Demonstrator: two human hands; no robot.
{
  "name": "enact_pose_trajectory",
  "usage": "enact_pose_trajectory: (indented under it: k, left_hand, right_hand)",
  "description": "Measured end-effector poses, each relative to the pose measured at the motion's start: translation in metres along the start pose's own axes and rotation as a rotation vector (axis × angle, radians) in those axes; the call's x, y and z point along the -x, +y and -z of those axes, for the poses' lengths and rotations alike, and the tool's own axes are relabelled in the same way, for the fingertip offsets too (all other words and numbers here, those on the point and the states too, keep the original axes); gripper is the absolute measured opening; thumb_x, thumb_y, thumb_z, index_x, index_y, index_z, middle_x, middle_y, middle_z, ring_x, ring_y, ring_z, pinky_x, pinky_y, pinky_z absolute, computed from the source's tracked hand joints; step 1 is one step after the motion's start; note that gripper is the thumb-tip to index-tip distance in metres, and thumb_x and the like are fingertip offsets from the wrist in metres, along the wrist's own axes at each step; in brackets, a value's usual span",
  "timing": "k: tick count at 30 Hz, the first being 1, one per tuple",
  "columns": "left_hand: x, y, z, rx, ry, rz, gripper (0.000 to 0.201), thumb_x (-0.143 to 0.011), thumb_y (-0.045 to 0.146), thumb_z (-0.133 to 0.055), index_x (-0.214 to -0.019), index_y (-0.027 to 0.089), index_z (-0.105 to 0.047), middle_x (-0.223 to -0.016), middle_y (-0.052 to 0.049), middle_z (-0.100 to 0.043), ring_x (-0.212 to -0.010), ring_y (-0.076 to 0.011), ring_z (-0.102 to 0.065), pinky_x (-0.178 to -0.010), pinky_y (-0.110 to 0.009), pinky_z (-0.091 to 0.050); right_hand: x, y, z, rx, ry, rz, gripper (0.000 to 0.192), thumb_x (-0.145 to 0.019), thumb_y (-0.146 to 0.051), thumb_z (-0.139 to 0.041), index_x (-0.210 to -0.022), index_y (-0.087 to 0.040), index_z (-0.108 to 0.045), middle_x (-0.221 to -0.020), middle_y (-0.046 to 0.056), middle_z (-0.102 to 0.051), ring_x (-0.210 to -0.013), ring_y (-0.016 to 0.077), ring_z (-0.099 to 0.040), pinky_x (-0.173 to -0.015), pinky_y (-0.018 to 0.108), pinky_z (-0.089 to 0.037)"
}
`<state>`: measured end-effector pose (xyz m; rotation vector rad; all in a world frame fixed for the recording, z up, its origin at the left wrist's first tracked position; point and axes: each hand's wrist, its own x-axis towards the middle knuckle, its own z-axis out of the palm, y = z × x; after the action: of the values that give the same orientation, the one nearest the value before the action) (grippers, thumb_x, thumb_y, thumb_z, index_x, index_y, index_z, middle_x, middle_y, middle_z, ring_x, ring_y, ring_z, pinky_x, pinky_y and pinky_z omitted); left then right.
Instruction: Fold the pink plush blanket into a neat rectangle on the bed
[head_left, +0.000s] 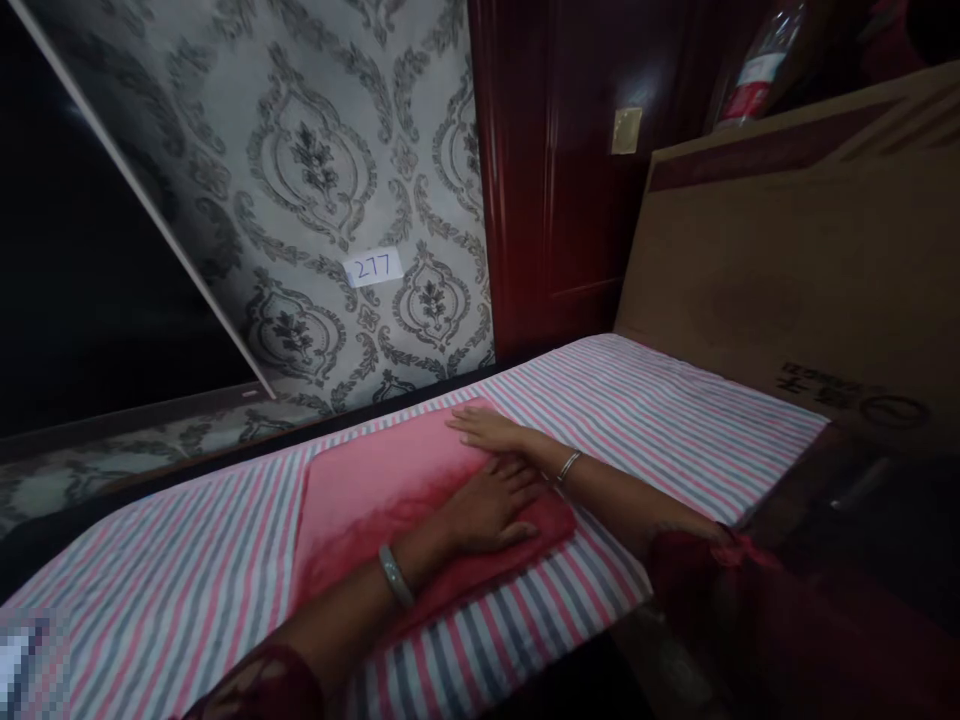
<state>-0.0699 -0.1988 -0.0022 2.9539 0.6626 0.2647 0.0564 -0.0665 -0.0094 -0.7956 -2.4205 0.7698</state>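
Note:
A folded pink-and-red cloth (379, 475), roughly rectangular, lies flat on a striped sheet (645, 420). My left hand (487, 508) rests palm down on its right part, fingers spread and pointing right. Just beyond it, my right hand (489, 430) lies flat across the cloth's far right corner, its fingers stretched out to the left. Neither hand grasps anything; both touch the cloth from above. The hands and forearms cover part of the cloth's right half and near edge.
A large cardboard box (780, 250) stands along the right side, with a plastic bottle (757, 75) at its top. Behind are a patterned wall (315, 200) with a paper marked 277 (373, 267), and a dark red door panel (555, 180). A dark screen-like panel (97, 250) fills the left.

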Motion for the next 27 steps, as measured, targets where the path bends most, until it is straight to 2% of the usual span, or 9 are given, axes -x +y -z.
enact_pose_trajectory:
  k: [4,9,13,16,18,20,23,25,27]
  left_hand:
    - [0.002,0.003,-0.007,0.001,-0.01,-0.024,0.06,-0.101,0.05,-0.039,-0.155,0.023,-0.036,-0.157,-0.009,-0.042,-0.15,-0.0292,-0.028,-0.124,-0.053,-0.014]
    - [0.003,0.011,0.0,0.028,-0.061,-0.087,0.059,-0.102,0.049,-0.034,-0.156,0.026,-0.033,-0.16,-0.005,-0.038,-0.152,-0.0278,-0.021,-0.125,-0.053,-0.008]
    - [0.015,0.052,-0.001,0.085,-0.143,-0.131,0.056,-0.101,0.055,-0.026,-0.152,0.038,-0.041,-0.155,0.007,-0.046,-0.152,-0.0186,-0.021,-0.123,-0.04,-0.021]
    - [0.033,0.092,-0.005,0.257,-0.229,-0.291,0.056,-0.101,0.053,-0.016,-0.15,0.044,-0.041,-0.147,0.012,-0.055,-0.141,-0.0072,-0.041,-0.109,-0.025,-0.039]
    - [0.044,0.104,0.005,0.39,-0.218,-0.31,0.057,-0.102,0.051,-0.015,-0.148,0.04,-0.046,-0.146,0.008,-0.056,-0.134,-0.0085,-0.051,-0.106,-0.02,-0.04]
    - [0.054,0.095,0.028,0.506,-0.078,-0.155,0.054,-0.103,0.05,-0.023,-0.145,0.033,-0.053,-0.144,0.002,-0.058,-0.132,-0.0142,-0.054,-0.111,-0.023,-0.038]
    - [0.065,0.047,0.072,0.575,0.262,0.111,0.052,-0.103,0.049,-0.032,-0.145,0.027,-0.054,-0.15,-0.005,-0.052,-0.139,-0.0218,-0.048,-0.118,-0.038,-0.034]
    - [0.072,0.005,0.089,0.482,0.318,0.23,0.054,-0.103,0.05,-0.034,-0.149,0.027,-0.048,-0.155,-0.005,-0.046,-0.144,-0.0225,-0.041,-0.121,-0.042,-0.026]
    - [0.08,-0.033,0.089,0.328,0.239,0.355,0.056,-0.103,0.052,-0.031,-0.152,0.028,-0.042,-0.159,-0.004,-0.039,-0.148,-0.0215,-0.032,-0.124,-0.044,-0.015]
  right_hand:
    - [0.001,0.019,-0.014,0.236,-0.136,0.001,0.056,-0.104,-0.045,-0.041,-0.156,-0.025,-0.034,-0.167,0.007,-0.018,-0.154,0.0272,-0.011,-0.123,0.05,-0.005]
    - [0.002,0.022,-0.015,0.316,-0.168,0.0,0.057,-0.105,-0.047,-0.034,-0.158,-0.026,-0.029,-0.167,0.007,-0.018,-0.154,0.027,-0.011,-0.123,0.049,-0.007]
    - [0.005,0.018,-0.015,0.348,-0.163,0.001,0.057,-0.105,-0.047,-0.03,-0.158,-0.024,-0.029,-0.167,0.007,-0.018,-0.154,0.0269,-0.011,-0.123,0.049,-0.007]
    - [0.005,0.018,-0.013,0.359,-0.166,-0.026,0.058,-0.105,-0.048,-0.03,-0.158,-0.025,-0.029,-0.167,0.007,-0.017,-0.154,0.03,-0.011,-0.123,0.052,-0.009]
    - [0.003,0.015,-0.009,0.358,-0.167,-0.044,0.058,-0.104,-0.048,-0.031,-0.158,-0.027,-0.031,-0.166,0.007,-0.019,-0.153,0.0313,-0.013,-0.122,0.054,-0.012]
    - [0.003,0.008,-0.005,0.35,-0.146,-0.046,0.058,-0.104,-0.05,-0.033,-0.157,-0.027,-0.033,-0.166,0.007,-0.022,-0.153,0.0321,-0.015,-0.122,0.056,-0.013]
    - [0.01,-0.018,-0.008,0.329,-0.092,0.057,0.06,-0.103,-0.052,-0.037,-0.157,-0.027,-0.033,-0.165,0.007,-0.025,-0.153,0.0313,-0.016,-0.122,0.056,-0.013]
    - [0.021,-0.041,-0.017,0.304,-0.104,0.179,0.058,-0.103,-0.051,-0.038,-0.156,-0.027,-0.034,-0.164,0.007,-0.029,-0.153,0.0283,-0.016,-0.123,0.054,-0.013]
    - [0.034,-0.062,-0.03,0.277,-0.183,0.257,0.057,-0.104,-0.05,-0.038,-0.156,-0.027,-0.034,-0.163,0.006,-0.03,-0.153,0.0252,-0.016,-0.123,0.052,-0.011]
